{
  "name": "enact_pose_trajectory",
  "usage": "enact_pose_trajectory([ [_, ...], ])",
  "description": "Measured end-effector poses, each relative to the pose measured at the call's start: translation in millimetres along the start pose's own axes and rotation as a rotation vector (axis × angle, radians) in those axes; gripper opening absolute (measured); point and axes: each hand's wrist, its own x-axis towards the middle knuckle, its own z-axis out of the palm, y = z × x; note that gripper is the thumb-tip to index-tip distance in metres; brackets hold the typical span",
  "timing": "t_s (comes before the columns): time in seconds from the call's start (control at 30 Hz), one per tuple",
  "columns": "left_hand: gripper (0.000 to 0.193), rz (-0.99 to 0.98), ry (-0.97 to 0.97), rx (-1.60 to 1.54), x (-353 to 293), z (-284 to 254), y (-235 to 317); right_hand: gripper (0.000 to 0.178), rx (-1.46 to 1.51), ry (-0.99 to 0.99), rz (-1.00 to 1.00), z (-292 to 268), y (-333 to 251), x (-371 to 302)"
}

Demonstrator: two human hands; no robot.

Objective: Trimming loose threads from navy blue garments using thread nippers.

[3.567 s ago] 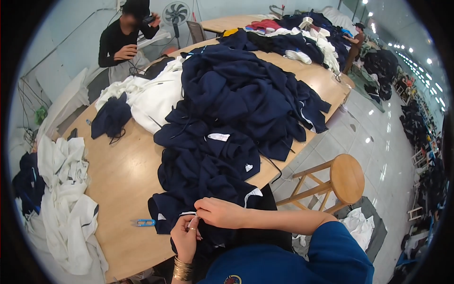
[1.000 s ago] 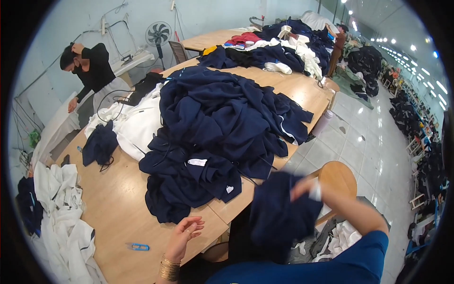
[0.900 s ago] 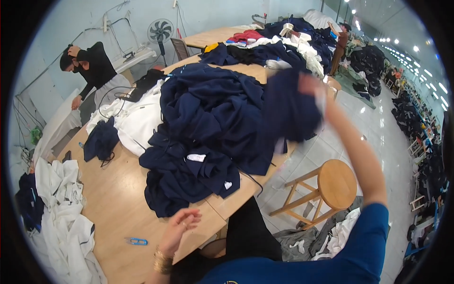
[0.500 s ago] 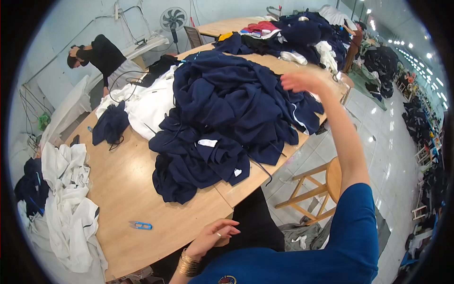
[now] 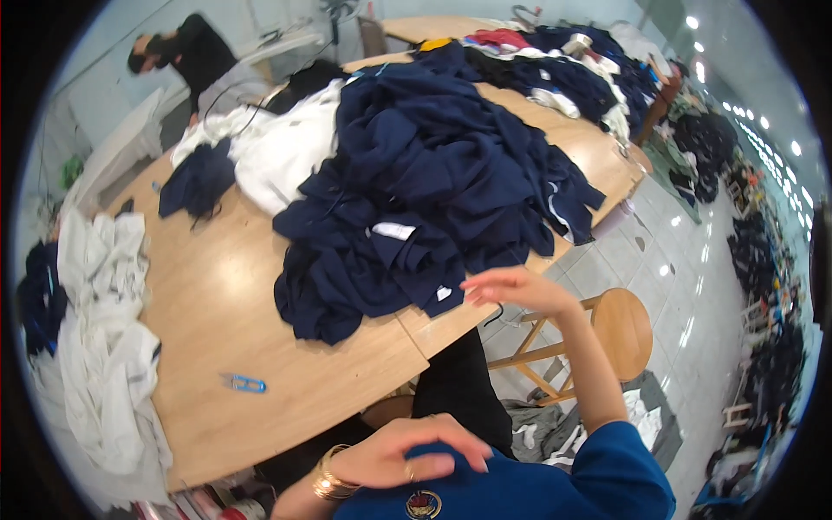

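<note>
A large heap of navy garments (image 5: pixel 433 165) covers the middle of the wooden table (image 5: pixel 217 303). At the heap's near right corner, my right hand (image 5: pixel 511 290) hovers with its fingers stretched out and nothing in them. My left hand (image 5: pixel 416 455) is in front of my body, below the table's edge, its fingers apart and holding nothing. Gold bracelets (image 5: pixel 331 477) circle the left wrist. Blue thread snips (image 5: pixel 244 382) lie on the table to the left of the heap's near end. Two white labels show on the navy fabric, one a pale tag (image 5: pixel 393 231).
White garments (image 5: pixel 290 152) lie beside the heap, and a white cloth pile (image 5: pixel 104 338) hangs over the left edge. A wooden stool (image 5: pixel 620 334) stands to the right. Another person (image 5: pixel 195 61) bends at the far left. More clothes (image 5: pixel 572 82) cover the far table.
My right hand has come back from the heap's far right side to its near corner. My left hand has risen and moved closer to my body, its fingers spreading. The view has shifted slightly.
</note>
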Motion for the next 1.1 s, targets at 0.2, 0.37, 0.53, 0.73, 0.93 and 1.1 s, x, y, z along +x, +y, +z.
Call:
enact_pose_trajectory([
  [0.2, 0.023, 0.679, 0.181, -0.191, -10, 20, 71, 0.035, -0.208, -0.360, -0.009, 105, -24, 53],
  [0.37, 0.013, 0.746, 0.412, 0.113, -77, 34, 69, 0.035, -0.354, -0.523, -0.132, 179, -44, 100],
  [0.53, 0.030, 0.760, 0.654, 0.159, -126, 62, 31, 0.037, -0.467, -0.735, -0.250, 243, -51, 118],
  [0.73, 0.030, 0.503, 0.293, 0.566, -153, 77, 46, 0.032, -0.546, -0.932, -0.470, 316, -37, 130],
  [0.93, 0.023, 0.283, 0.158, 0.766, -184, 75, 56, 0.021, -0.664, -0.701, -0.872, 353, -7, 140],
  [1.1, 0.020, 0.695, 2.019, 0.265, -289, 43, -21, 0.023, -0.537, -0.541, -0.846, 361, 6, 147],
])
